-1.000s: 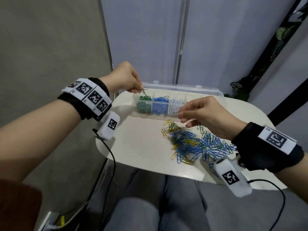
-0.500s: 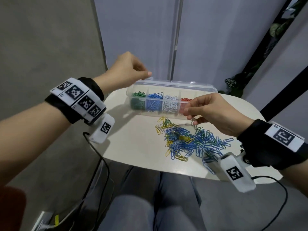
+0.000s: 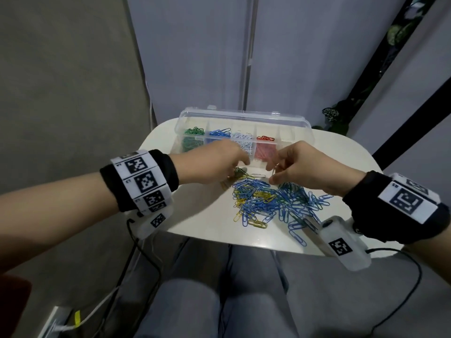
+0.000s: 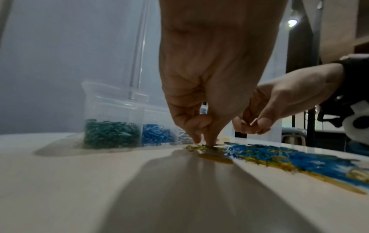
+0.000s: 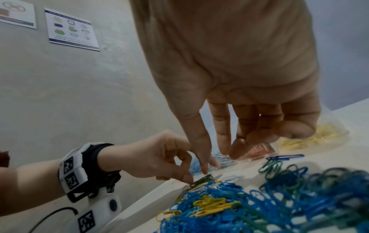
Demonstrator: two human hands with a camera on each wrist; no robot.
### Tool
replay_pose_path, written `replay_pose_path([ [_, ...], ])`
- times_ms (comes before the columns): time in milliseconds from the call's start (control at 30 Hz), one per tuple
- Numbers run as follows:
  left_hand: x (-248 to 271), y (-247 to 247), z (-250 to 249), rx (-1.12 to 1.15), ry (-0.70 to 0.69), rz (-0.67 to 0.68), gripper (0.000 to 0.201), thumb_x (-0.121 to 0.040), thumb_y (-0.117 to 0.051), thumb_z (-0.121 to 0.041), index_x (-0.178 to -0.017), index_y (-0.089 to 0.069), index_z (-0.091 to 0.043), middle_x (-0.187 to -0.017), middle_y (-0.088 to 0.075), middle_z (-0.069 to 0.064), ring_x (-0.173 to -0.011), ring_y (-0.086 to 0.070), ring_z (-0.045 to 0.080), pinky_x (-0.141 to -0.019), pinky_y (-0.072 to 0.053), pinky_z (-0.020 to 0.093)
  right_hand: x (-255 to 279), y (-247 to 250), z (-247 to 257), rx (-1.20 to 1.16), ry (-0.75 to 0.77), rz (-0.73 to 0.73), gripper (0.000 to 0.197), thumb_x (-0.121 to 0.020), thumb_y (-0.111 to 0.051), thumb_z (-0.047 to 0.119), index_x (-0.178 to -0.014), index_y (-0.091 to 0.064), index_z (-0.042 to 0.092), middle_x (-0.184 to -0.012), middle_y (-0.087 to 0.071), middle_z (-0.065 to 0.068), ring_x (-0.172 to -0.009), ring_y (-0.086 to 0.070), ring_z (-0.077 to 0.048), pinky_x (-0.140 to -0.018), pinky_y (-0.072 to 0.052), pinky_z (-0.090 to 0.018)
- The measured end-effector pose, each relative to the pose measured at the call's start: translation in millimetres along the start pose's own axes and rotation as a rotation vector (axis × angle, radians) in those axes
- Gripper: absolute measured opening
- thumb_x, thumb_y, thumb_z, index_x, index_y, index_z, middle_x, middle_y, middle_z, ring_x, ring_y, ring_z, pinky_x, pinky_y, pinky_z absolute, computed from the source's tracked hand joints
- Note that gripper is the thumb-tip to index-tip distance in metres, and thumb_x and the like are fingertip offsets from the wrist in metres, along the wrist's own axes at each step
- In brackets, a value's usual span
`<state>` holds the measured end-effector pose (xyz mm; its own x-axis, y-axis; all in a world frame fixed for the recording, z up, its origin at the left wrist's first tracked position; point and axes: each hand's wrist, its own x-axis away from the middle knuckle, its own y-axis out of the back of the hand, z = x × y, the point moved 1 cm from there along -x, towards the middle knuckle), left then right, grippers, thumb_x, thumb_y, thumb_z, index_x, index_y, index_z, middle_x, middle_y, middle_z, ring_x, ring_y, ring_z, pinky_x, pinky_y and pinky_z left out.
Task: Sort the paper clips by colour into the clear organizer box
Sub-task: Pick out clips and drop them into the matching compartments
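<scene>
while the left hand (image 3: pixel 214 164) pinches a green clip (image 5: pixel 201 181) at the pile's (image 3: pixel 273 201) edge, the right hand (image 3: pixel 305 167) pinches a clip above it, near the box (image 3: pixel 244 118).

Black wrist bands (image 3: pixel 388 211) with white square-pattern tags (image 3: pixel 144 181), small white camera boxes (image 3: pixel 341 245), black cables (image 3: pixel 402 289), grey trousers (image 3: pixel 219 308).

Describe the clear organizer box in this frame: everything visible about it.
The clear organizer box is a long, see-through plastic case with its hinged lid standing open behind it. It sits at the far edge of the white table, beyond the loose pile of clips. Dividers split it into a row of compartments: green, blue, white, red, and yellow clips at the right end, seen from the right wrist. Neither hand touches it.
</scene>
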<state>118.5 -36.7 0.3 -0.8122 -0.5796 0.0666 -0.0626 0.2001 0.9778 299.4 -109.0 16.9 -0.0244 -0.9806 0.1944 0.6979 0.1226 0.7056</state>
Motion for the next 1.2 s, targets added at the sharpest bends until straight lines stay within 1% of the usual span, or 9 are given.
replay_pose_path([
  [100,-4.4,-1.5,1.6,-0.049,-0.049,0.036,0.037,-0.086,-0.059,-0.005,-0.120,-0.063,-0.019,-0.108,-0.058,0.004,-0.100,-0.056,0.021,-0.069,-0.030,0.021,1.5,0.4,-1.1,-0.007,0.008,0.013,0.024,-0.070,-0.083,0.010,-0.090,-0.070,0.005,-0.061,-0.056,-0.001,-0.055,-0.049,-0.013,-0.058,-0.040,-0.025],
  [200,-7.4,-1.0,2.5,-0.018,-0.046,0.020,0.025,-0.084,-0.062,-0.007,-0.106,-0.069,-0.016,-0.097,-0.064,0.004,-0.082,-0.052,0.014,-0.067,-0.030,0.021,3.5,1.5,-3.6,-0.007,0.012,0.021,0.025,-0.070,-0.082,0.011,-0.091,-0.070,0.004,-0.063,-0.056,-0.001,-0.055,-0.048,-0.012,-0.055,-0.039,-0.023],
  [367,-7.6,-3.6,6.1,0.081,-0.029,-0.044,0.010,-0.077,-0.068,-0.007,-0.084,-0.074,-0.012,-0.079,-0.068,0.002,-0.069,-0.054,0.013,-0.063,-0.036,0.022,4.7,6.7,-8.2,-0.016,0.002,0.003,0.024,-0.069,-0.084,0.015,-0.087,-0.072,0.006,-0.059,-0.055,0.003,-0.044,-0.045,0.000,-0.045,-0.034,-0.010],
  [500,-5.8,-3.7,9.1,0.212,0.011,-0.066,0.006,-0.076,-0.074,-0.010,-0.081,-0.076,-0.012,-0.072,-0.068,0.001,-0.060,-0.052,-0.001,-0.057,-0.031,0.006,5.0,10.0,-10.1,-0.033,-0.015,-0.011,0.024,-0.068,-0.085,0.017,-0.088,-0.073,0.008,-0.061,-0.056,0.003,-0.051,-0.046,-0.007,-0.044,-0.033,-0.010],
  [667,5.6,16.1,9.1,0.482,0.132,-0.097,0.002,-0.080,-0.074,-0.012,-0.080,-0.074,-0.010,-0.061,-0.062,-0.005,-0.043,-0.047,-0.006,-0.045,-0.031,0.006,3.6,11.5,-13.6,-0.074,-0.022,-0.017,0.023,-0.069,-0.084,0.015,-0.086,-0.073,0.006,-0.059,-0.053,0.001,-0.052,-0.042,-0.011,-0.042,-0.031,-0.013],
  [767,14.7,35.5,23.1,0.481,0.202,-0.254,0.008,-0.081,-0.074,-0.015,-0.078,-0.074,-0.007,-0.063,-0.063,-0.004,-0.046,-0.046,-0.004,-0.050,-0.036,0.011,0.6,11.6,-18.8,-0.057,-0.006,-0.035,0.020,-0.068,-0.085,0.016,-0.082,-0.073,0.008,-0.056,-0.052,0.004,-0.047,-0.041,-0.006,-0.042,-0.031,-0.011],
  [900,22.9,63.9,53.1,0.238,0.339,-0.439,0.009,-0.081,-0.068,-0.017,-0.074,-0.071,-0.013,-0.060,-0.059,-0.005,-0.050,-0.050,0.003,-0.054,-0.037,0.015,-0.9,16.0,-22.2,0.028,-0.013,-0.026,0.018,-0.070,-0.083,0.017,-0.084,-0.073,0.010,-0.061,-0.056,0.003,-0.052,-0.045,-0.007,-0.050,-0.034,-0.017],
  [1033,18.1,65.1,73.7,-0.080,0.472,-0.309,0.008,-0.081,-0.065,-0.024,-0.075,-0.069,-0.020,-0.078,-0.058,0.004,-0.074,-0.051,0.028,-0.062,-0.036,0.030,-4.0,17.9,-26.1,0.322,-0.051,-0.038,0.032,-0.075,-0.078,0.019,-0.105,-0.069,0.015,-0.079,-0.063,0.000,-0.067,-0.053,-0.015,-0.057,-0.038,-0.023],
  [1200,10.2,55.7,75.7,-0.078,0.476,-0.215,0.012,-0.081,-0.068,-0.032,-0.083,-0.071,-0.021,-0.086,-0.056,-0.002,-0.081,-0.053,0.024,-0.064,-0.036,0.029,-4.3,14.0,-30.2,0.457,-0.052,-0.016,0.051,-0.083,-0.070,0.022,-0.131,-0.055,0.017,-0.122,-0.063,-0.007,-0.105,-0.058,-0.024,-0.077,-0.034,-0.020],
])
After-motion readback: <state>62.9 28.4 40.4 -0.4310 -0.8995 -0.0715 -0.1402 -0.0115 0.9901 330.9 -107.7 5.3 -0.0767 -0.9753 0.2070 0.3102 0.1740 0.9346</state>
